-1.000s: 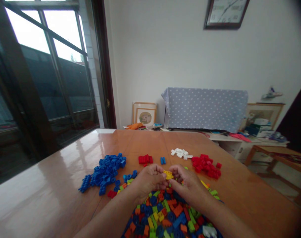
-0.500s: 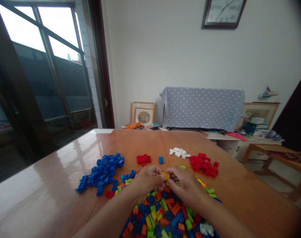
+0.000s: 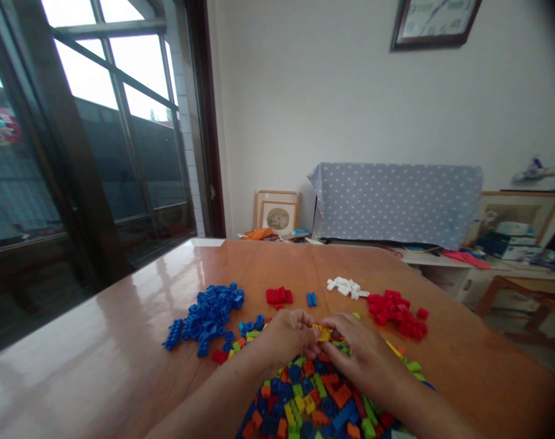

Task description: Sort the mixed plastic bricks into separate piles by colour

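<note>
Above a heap of mixed coloured bricks [image 3: 329,405], my two hands meet around a small yellow brick piece [image 3: 323,333]. My left hand [image 3: 292,338] pinches its left side between thumb and fingers. On its right side, the fingers of my right hand [image 3: 353,344] are bent round it, with the thumb below. Part of the yellow piece is hidden by the fingertips. Just beyond the hands lie a row of red bricks [image 3: 279,296] and two small blue bricks [image 3: 311,299].
A pile of blue bricks [image 3: 213,314] lies left on the wooden table [image 3: 140,341]. White pieces [image 3: 346,287] and a red pile [image 3: 397,312] are at the right. Behind the table stands a cloth-covered object [image 3: 396,204].
The view has turned slightly left, so everything appears further right. Both hands still hold the yellow piece at almost the same place over the heap.
</note>
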Demonstrator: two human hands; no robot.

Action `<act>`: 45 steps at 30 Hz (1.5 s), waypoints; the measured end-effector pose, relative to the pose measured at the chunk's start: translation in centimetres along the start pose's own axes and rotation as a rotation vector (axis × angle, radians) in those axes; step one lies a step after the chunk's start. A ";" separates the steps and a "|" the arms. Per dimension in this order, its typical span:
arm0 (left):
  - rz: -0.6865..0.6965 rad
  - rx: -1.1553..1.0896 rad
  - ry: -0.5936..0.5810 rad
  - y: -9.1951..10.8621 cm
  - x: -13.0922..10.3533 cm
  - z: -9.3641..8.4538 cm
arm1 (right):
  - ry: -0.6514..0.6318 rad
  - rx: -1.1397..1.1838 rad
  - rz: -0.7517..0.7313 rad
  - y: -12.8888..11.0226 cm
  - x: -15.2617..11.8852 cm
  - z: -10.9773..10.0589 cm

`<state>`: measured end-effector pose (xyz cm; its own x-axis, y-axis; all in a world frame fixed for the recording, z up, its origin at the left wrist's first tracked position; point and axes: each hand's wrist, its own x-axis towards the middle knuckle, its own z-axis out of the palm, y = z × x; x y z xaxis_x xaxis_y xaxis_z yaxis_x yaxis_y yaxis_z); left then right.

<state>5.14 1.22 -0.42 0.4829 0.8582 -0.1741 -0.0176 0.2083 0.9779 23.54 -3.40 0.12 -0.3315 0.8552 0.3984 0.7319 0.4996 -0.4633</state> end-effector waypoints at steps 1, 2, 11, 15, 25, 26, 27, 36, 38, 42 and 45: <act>-0.001 0.000 -0.008 -0.1 0.0 0.0 | -0.007 -0.006 0.002 0.0 0.0 0.0; -0.001 0.001 -0.018 -0.1 0.1 0.0 | -0.012 -0.011 0.003 0.1 0.0 -0.1; 0.020 0.007 -0.095 0.0 -0.2 0.2 | -0.026 -0.087 0.025 -0.1 -0.4 -0.6; 0.006 -0.030 -0.103 0.2 -0.5 0.5 | -0.021 -0.048 0.054 -0.2 -0.2 -1.2; 0.129 -0.039 0.103 0.7 0.5 -1.7 | 0.262 0.131 0.387 6.6 -0.8 -5.9; 0.142 -0.034 0.121 0.8 0.5 -1.9 | 0.277 0.159 0.410 7.5 -0.9 -6.2; 0.153 -0.032 0.137 0.9 0.5 -2.1 | 0.289 0.182 0.434 8.2 -1.0 -6.5; 0.275 -0.133 0.333 2.2 0.3 -4.6 | 0.309 0.237 0.506 9.2 -1.2 -7.3; 0.320 -0.189 0.406 2.4 0.4 -5.8 | 0.308 0.248 0.505 8.9 -1.2 -7.4; 0.395 -0.257 0.545 2.7 0.6 -8.3 | 0.301 0.259 0.504 8.5 -1.1 -7.1; 0.426 -0.297 0.635 3.1 0.3 -9.5 | 0.291 0.260 0.511 8.2 -0.8 -6.6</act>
<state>-3.11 6.58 1.47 -0.2039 0.9752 0.0860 -0.3617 -0.1567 0.9190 33.74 -0.94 1.27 0.2228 0.9401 0.2580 0.5747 0.0871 -0.8137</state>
